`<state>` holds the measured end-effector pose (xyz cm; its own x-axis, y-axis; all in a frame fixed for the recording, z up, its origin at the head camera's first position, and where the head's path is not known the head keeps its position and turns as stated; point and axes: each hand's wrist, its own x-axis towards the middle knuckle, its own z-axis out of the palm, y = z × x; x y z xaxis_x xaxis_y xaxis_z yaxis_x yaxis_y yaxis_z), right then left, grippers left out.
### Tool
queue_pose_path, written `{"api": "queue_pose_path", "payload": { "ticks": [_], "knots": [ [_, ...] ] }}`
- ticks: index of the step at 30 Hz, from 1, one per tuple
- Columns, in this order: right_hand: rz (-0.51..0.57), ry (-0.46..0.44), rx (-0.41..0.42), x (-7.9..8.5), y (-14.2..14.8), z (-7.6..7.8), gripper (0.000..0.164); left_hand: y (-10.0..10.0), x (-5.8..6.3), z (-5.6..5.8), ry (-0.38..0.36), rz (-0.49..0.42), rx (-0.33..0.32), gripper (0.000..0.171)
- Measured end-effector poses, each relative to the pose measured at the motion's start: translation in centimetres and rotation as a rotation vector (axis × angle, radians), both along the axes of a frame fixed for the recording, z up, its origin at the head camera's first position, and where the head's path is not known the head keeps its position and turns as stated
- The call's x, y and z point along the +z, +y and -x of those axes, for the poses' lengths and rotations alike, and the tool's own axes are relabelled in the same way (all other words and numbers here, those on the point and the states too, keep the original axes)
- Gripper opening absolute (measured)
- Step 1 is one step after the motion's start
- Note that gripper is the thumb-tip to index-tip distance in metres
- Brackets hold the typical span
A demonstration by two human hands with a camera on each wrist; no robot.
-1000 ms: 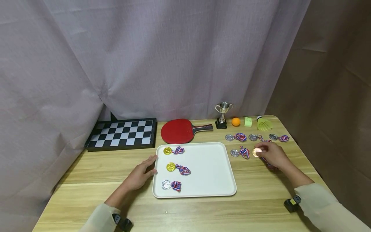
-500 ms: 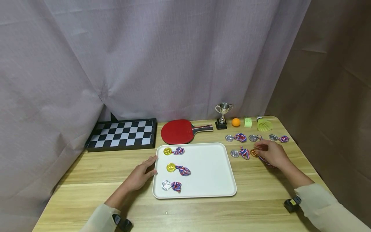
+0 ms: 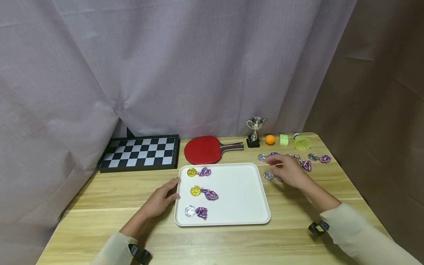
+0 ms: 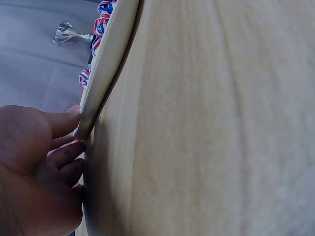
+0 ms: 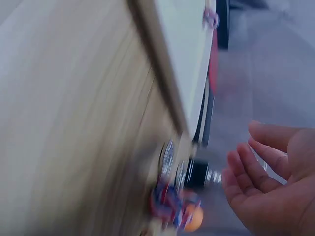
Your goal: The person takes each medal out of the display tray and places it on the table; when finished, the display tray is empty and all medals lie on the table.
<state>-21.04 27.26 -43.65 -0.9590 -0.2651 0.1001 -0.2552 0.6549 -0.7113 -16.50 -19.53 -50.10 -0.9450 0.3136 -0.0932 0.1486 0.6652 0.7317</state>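
Observation:
Above the medals on the right, my right hand (image 3: 287, 171) hovers with loosely bent fingers. Nothing shows between its thumb and fingers (image 5: 246, 172) in the right wrist view. Under its fingertips lie two silver medals, the rear medal (image 3: 262, 158) and the front medal (image 3: 268, 175), with striped ribbons. The bronze medal is hidden in the head view. My left hand (image 3: 162, 198) rests its relaxed fingers against the left rim of the white tray (image 3: 238, 198). On the tray are a gold medal (image 3: 191, 172), another gold medal (image 3: 195, 190) and a silver medal (image 3: 190, 211).
Behind the tray are a checkered board (image 3: 139, 152) and a red table tennis bat (image 3: 202, 150). A trophy (image 3: 254, 132), orange ball (image 3: 269, 139), light green block (image 3: 283, 140) and yellow shuttlecock (image 3: 302, 142) line the back edge. Another silver medal (image 3: 312, 157) lies at far right.
My right hand has moved left from the bronze medal, which it was fingering, toward the two silver medals. The bronze medal has gone out of sight. My left hand has stayed at the tray.

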Motion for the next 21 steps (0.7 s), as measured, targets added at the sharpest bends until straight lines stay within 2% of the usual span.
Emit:
{"api": "queue_pose_path", "payload": {
  "ticks": [11,17,21],
  "knots": [
    [0.074,-0.073,0.191,-0.6,-9.4,0.7,0.028,0.0,-0.1,0.1,0.025,-0.01,-0.021,0.064],
    [0.056,-0.127,0.312,-1.9,-14.9,0.3,0.03,0.0,0.0,0.1,0.027,-0.009,-0.023,0.063],
    [0.015,-0.166,0.346,-2.7,-18.1,0.1,0.032,0.0,-0.1,0.0,0.025,-0.015,-0.023,0.063]
  ]
}}
